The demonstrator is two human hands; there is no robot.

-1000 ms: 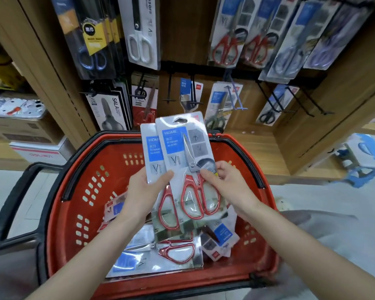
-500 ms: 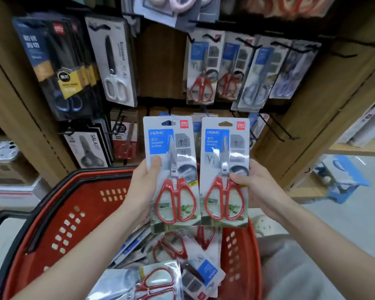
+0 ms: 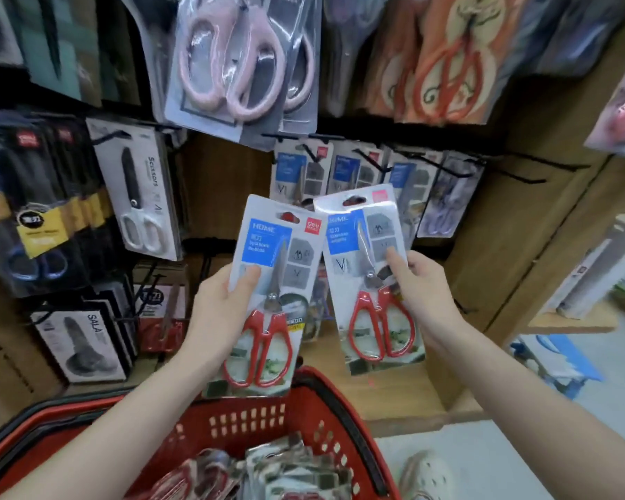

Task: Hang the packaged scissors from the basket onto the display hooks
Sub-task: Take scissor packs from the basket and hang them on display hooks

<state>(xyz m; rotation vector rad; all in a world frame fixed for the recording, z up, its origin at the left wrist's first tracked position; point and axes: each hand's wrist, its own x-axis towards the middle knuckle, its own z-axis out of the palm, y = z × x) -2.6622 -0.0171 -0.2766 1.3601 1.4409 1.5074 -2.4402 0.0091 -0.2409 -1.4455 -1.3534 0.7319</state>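
Note:
My left hand (image 3: pixel 213 312) grips a pack of red-handled scissors (image 3: pixel 267 297) by its left edge, thumb on the front. My right hand (image 3: pixel 424 294) holds a second, matching pack (image 3: pixel 370 283) by its right edge, tilted slightly left. Both packs are raised in front of the display, just below a row of black hooks (image 3: pixel 367 160) carrying the same blue-labelled packs. The red basket (image 3: pixel 304 409) sits below with several more scissor packs (image 3: pixel 289 470) inside.
Other packaged scissors hang all around: pink-handled ones (image 3: pixel 231 63) above, a white-handled pack (image 3: pixel 141 196) at left, black packs (image 3: pixel 33 211) farther left. Bare hooks (image 3: pixel 520 171) stick out at right by a wooden side panel (image 3: pixel 520 247). A blue stool (image 3: pixel 556 362) stands at lower right.
Both hands have lifted the two packs out of the basket and up toward the hooks, then moved them apart. The view has tilted upward, so the basket has dropped low in the frame.

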